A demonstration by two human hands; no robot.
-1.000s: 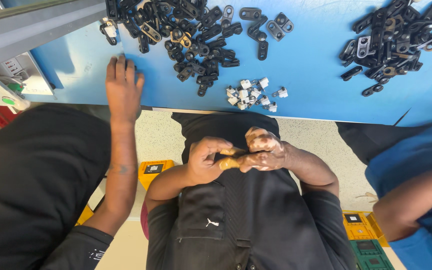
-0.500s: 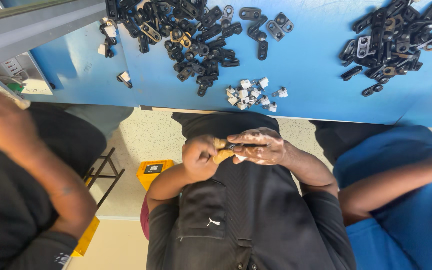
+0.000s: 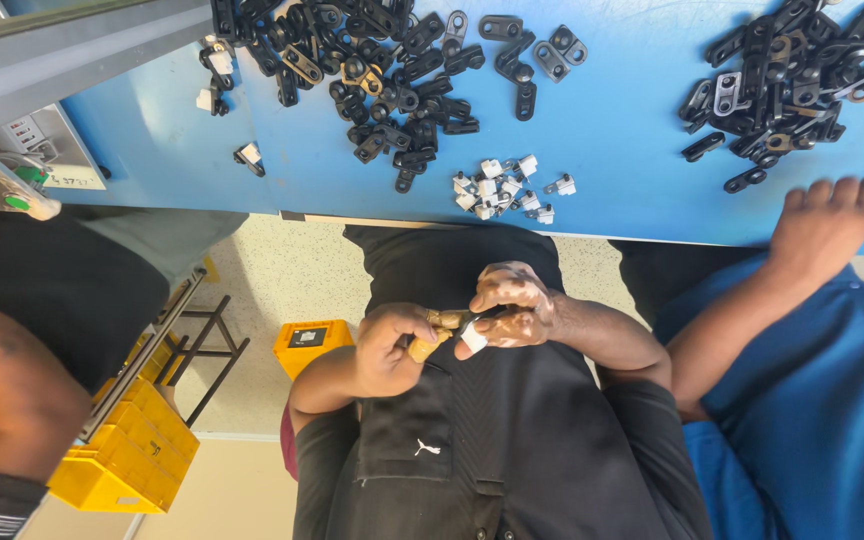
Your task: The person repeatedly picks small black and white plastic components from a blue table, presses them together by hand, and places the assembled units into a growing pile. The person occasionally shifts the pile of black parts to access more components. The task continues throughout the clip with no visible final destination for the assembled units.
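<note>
Both of the wearer's hands meet low in the lap, just below the middle of the view. The left hand (image 3: pixel 392 345) is curled shut around a small brass-coloured part (image 3: pixel 432 335), its end poking out toward 3 o'clock. The right hand (image 3: pixel 514 305) sits touching it from the 2 o'clock side, fingers pinched together on the same brass-coloured part and on a little white piece (image 3: pixel 473 340) at its lower edge; the fingertips look dusted pale. Exactly how the white piece joins the brass one is too small to tell.

Up at 12 o'clock runs the blue surface (image 3: pixel 612 130). On it, toward 11 o'clock, lies a big heap of black metal links (image 3: pixel 372 65), some with brass-toned bits mixed in. A second pile of black links (image 3: pixel 787 85) lies at 2 o'clock. Between them, near the surface's front edge and straight above the hands, is a small cluster of white clips (image 3: pixel 507 187).

Another person's hand (image 3: pixel 822 225) rests flat at the surface's edge at 3 o'clock, its arm coming out of a blue sleeve (image 3: pixel 822 400). At 9 o'clock a co-worker's bare forearm (image 3: pixel 7 380) shows against dark clothing. On the floor at 7 o'clock stand yellow bins (image 3: pixel 122 450), and a yellow box (image 3: pixel 312 345) sits just beside the left hand's forearm.
</note>
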